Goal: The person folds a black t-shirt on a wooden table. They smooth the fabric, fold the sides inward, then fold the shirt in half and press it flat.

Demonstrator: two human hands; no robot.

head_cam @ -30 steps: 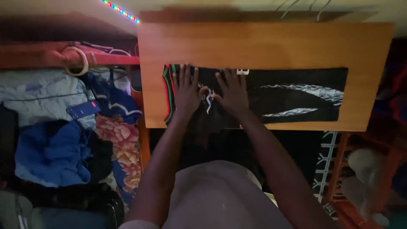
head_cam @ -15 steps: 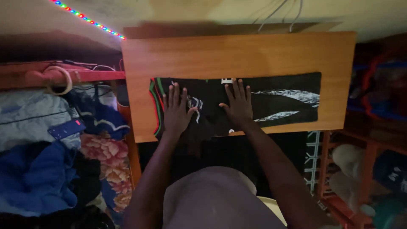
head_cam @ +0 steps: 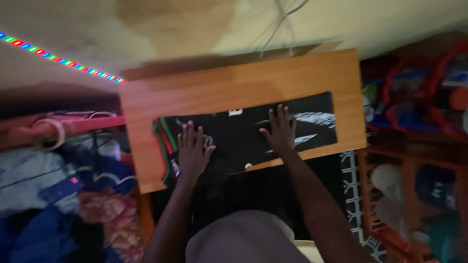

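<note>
black garment [head_cam: 243,139] long axis left-right on table [head_cam: 234,87] | left hand [head_cam: 191,153] spread flat | right hand [head_cam: 280,130] spread flat

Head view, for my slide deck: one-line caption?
Left hand and right hand flat on black garment across wooden table.

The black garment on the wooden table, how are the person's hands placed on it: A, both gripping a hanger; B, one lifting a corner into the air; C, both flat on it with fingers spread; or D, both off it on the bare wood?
C: the left hand and the right hand both lie palm-down, fingers spread, on the black garment that lies spread on the wooden table.
</note>
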